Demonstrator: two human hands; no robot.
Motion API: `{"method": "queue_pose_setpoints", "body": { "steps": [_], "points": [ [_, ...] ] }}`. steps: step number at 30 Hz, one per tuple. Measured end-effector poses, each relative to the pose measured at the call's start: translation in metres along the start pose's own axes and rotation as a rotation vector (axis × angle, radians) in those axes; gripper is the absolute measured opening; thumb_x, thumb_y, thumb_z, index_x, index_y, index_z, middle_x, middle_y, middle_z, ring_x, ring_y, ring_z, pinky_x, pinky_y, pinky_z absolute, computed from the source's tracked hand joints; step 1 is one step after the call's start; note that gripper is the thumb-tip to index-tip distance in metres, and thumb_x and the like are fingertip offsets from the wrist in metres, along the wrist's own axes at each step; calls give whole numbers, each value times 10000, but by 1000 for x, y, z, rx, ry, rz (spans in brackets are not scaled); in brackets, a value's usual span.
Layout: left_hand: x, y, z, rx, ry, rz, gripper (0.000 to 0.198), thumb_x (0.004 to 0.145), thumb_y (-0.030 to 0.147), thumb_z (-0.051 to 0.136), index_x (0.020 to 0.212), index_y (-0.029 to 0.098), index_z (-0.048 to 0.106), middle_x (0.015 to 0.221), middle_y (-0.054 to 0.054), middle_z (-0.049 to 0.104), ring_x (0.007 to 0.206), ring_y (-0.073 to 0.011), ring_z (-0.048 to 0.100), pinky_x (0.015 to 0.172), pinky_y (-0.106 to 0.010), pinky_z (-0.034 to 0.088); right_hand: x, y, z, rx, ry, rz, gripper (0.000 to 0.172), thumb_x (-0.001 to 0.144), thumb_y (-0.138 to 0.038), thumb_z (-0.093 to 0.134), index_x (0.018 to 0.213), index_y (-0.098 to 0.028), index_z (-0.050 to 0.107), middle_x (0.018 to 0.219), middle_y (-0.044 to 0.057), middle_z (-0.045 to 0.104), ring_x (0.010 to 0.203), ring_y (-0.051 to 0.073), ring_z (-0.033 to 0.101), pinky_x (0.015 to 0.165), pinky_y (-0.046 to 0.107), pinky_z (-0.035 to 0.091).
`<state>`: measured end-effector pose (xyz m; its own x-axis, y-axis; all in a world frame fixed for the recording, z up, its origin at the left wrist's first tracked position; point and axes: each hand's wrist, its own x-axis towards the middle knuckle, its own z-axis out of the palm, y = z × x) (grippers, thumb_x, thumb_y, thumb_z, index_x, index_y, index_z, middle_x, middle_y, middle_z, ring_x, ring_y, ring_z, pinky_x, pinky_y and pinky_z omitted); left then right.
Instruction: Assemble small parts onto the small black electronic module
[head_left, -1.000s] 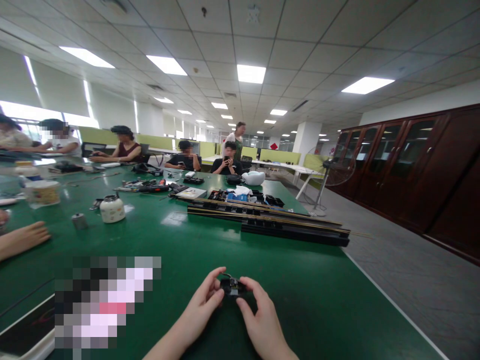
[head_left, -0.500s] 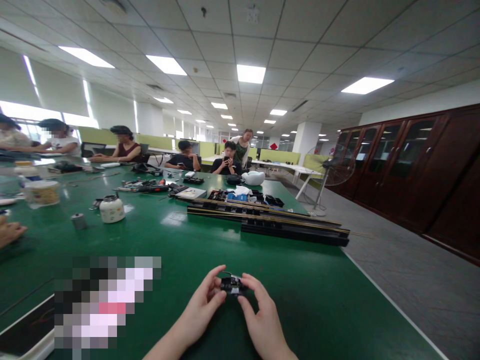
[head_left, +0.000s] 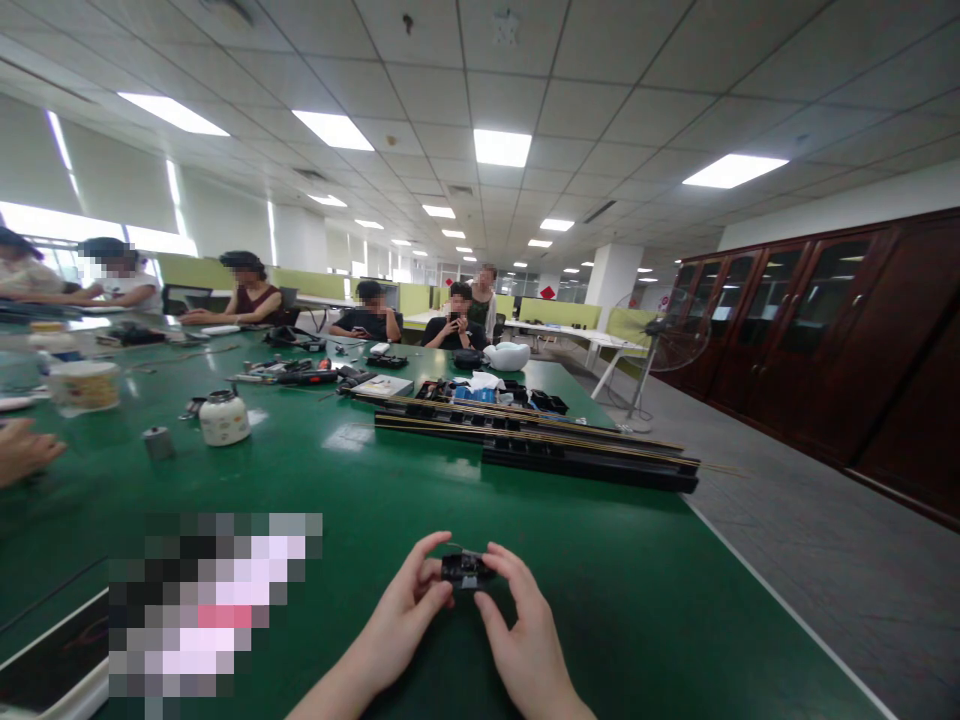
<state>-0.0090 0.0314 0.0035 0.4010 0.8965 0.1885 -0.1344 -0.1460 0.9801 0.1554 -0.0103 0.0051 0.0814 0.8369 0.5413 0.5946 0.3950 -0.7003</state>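
A small black part (head_left: 463, 570) with a thin wire sits between both of my hands, just above the green table (head_left: 600, 560). My left hand (head_left: 405, 610) pinches its left end with thumb and fingers. My right hand (head_left: 517, 630) pinches its right end the same way. Both wrists rest low near the front edge of the table.
Long black rails (head_left: 540, 440) lie across the table beyond my hands. A white jar (head_left: 224, 417) and a small metal cylinder (head_left: 159, 442) stand at the left. Another person's hand (head_left: 26, 452) rests at the far left edge. Several people sit at the far end. Dark wooden cabinets (head_left: 825, 330) line the right wall.
My hands and the small part have barely shifted. The other person's hand at the left drew back toward the edge. A standing person at the far end moved slightly.
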Motion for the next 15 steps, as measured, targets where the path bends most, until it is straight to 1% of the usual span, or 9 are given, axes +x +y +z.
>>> {"method": "queue_pose_setpoints", "body": {
  "steps": [4, 8, 15],
  "points": [
    [0, 0, 0, 0, 7, 0, 491, 764, 402, 560, 1192, 249, 372, 773, 17, 565, 708, -154, 534, 723, -311, 379, 0, 0, 0, -7, 13, 2, 305, 746, -167, 546, 1031, -262, 597, 1142, 57, 596, 1088, 212, 542, 942, 391, 441],
    [0, 0, 0, 1, 10, 2, 479, 768, 383, 562, 1189, 246, 379, 771, 18, 560, 711, -151, 534, 717, -304, 386, 0, -1, 0, -13, -1, 3, 309, 742, -164, 551, 1030, -264, 593, 1143, 56, 592, 1088, 208, 540, 944, 384, 439],
    [0, -5, -1, -12, -5, 19, 463, 785, 355, 552, 1196, 239, 374, 774, 11, 556, 718, -150, 532, 722, -306, 390, 0, -4, -1, -5, -17, -3, 272, 735, -210, 586, 1001, -260, 615, 1140, 60, 591, 1083, 210, 541, 939, 379, 440]
  ]
}}
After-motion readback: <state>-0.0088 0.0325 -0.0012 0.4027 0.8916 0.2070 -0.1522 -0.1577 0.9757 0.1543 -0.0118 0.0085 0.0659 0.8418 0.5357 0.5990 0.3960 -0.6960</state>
